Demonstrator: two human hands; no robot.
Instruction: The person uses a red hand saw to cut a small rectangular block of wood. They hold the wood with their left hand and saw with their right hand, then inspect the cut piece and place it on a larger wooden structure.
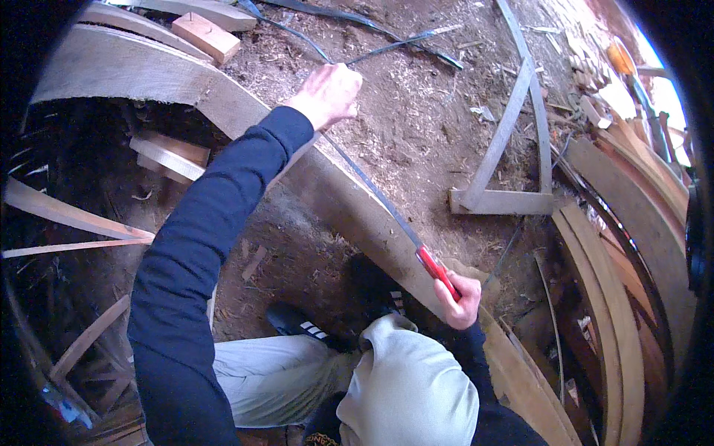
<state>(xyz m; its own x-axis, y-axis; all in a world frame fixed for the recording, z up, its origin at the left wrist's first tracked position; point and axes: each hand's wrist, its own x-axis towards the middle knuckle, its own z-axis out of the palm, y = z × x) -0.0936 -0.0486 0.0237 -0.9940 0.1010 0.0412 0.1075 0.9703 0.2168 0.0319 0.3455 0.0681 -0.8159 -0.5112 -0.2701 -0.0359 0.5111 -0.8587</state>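
Note:
My right hand [462, 301] is closed round the red handle [437, 270] of a tool. From it a long, narrow grey band [375, 195] runs straight to the upper left, along a thick, long wooden beam [338, 197]. I cannot tell if the band is a blade or a tape. My left hand [327, 97] is closed in a fist beside the beam's upper edge. The band's far end goes out of sight under its wrist, and the fingers hide what they hold. Bluish straps [372, 48] lie on the ground just beyond this hand.
A frame of narrow boards [502, 201] lies on the chip-strewn dirt to the right. Curved planks [602, 297] are stacked at the far right. Curved timbers [126, 63] and a block with nails [206, 37] lie upper left. My shoes [305, 323] stand close to the beam.

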